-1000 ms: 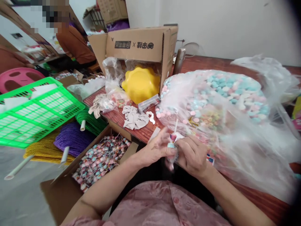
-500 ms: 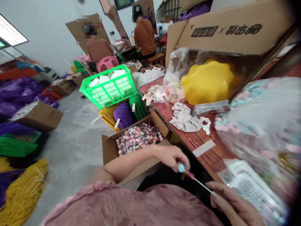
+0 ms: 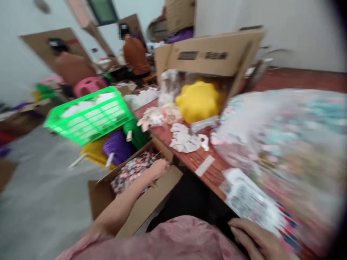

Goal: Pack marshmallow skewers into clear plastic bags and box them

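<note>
My left hand [image 3: 159, 168] reaches over the near right side of an open cardboard box [image 3: 159, 195]. Inside the box lies a heap of beaded sticks [image 3: 134, 169] in pink, pale blue and dark colours. Motion blur smears its fingers, so whether they hold anything is unclear. At the table's near edge, my right hand [image 3: 253, 236] has its fingers loosely stretched, and no stick shows between them. Close beside it lies a clear plastic packet [image 3: 249, 196] with printed contents on the red-brown table [image 3: 189, 159].
A large clear bag [image 3: 284, 126] of pastel pieces covers the table's right side. Farther back are a yellow scalloped tub [image 3: 199, 101], a crumpled cloth [image 3: 184, 139] and a cardboard screen [image 3: 206, 57]. A green basket [image 3: 92, 119] stands above bead bundles [image 3: 118, 146]. Two people sit beyond.
My left hand has moved left from the right hand into the box. The beaded stick between my hands is no longer visible there. The view has swung right.
</note>
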`<state>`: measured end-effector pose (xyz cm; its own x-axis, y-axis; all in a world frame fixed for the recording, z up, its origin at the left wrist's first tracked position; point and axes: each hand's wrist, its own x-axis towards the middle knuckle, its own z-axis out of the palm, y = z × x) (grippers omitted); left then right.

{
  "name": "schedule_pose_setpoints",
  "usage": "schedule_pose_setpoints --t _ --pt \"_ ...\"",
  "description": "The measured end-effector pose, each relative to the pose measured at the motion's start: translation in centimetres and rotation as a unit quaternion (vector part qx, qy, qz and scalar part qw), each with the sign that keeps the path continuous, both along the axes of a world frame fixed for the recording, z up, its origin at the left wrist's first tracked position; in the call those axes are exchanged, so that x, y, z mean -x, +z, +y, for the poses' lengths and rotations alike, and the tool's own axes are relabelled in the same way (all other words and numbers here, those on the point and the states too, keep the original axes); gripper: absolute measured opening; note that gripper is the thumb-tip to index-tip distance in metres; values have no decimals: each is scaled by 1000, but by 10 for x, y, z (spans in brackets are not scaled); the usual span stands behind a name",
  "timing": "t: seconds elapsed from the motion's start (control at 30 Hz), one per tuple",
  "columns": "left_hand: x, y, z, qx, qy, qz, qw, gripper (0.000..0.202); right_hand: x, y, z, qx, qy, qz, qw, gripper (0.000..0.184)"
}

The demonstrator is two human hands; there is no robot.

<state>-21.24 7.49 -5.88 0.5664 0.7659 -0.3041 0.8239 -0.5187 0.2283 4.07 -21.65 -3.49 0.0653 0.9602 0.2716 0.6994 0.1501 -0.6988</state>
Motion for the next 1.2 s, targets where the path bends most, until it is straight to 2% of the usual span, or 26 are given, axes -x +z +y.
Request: schedule_pose_setpoints --t 0.07,0.13,0.17,0.23,0.27,0.37,0.4,0.47,0.57,0.7,0.8,0.83,0.9,1.0,1.1,1.2 --pt "-16 -1 -16 -29 -70 -26 997 20 8 18 -5 56 -19 -28 998 23" --pt "-31 1 -28 -87 -121 -83 985 27 12 29 -6 145 -29 -62 987 25" --pt "-38 5 -35 -163 -146 -180 959 23 12 31 -6 179 -43 -85 979 25" --pt "-57 18 -57 -234 -227 -329 886 16 12 28 -10 242 -60 -126 960 24" --pt "-68 27 -72 -232 -283 -365 856 16 12 24 -14 265 -63 -141 952 24" --pt "-114 52 -120 -184 -428 -371 803 14 16 12 -28 301 -63 -149 940 22" --pt "-131 57 -132 -174 -463 -352 795 15 17 11 -33 301 -62 -142 941 21" --pt "-162 60 -147 -157 -506 -296 795 16 18 13 -43 283 -68 -125 948 21" --pt "-195 53 -147 -121 -513 -239 816 18 14 24 -59 226 -106 -104 963 20" --pt "-214 32 -126 -73 -492 -281 821 14 -4 35 -81 123 -175 -96 972 18" --pt "-214 22 -116 -88 -479 -317 814 13 -26 41 -100 3 -256 -97 962 19" --pt "-212 21 -115 -104 -478 -325 810 15 -35 43 -108 -41 -293 -97 950 18" --pt "-209 21 -117 -155 -475 -340 797 20 -52 45 -124 -116 -387 -98 909 15" --pt "-206 21 -122 -243 -475 -360 766 32 -76 44 -153 -166 -540 -130 815 12" --pt "-203 20 -128 -265 -495 -362 744 31 -97 38 -189 -147 -642 -246 711 9" --pt "-198 17 -133 -246 -505 -336 756 19 -114 32 -228 -55 -708 -363 603 14"
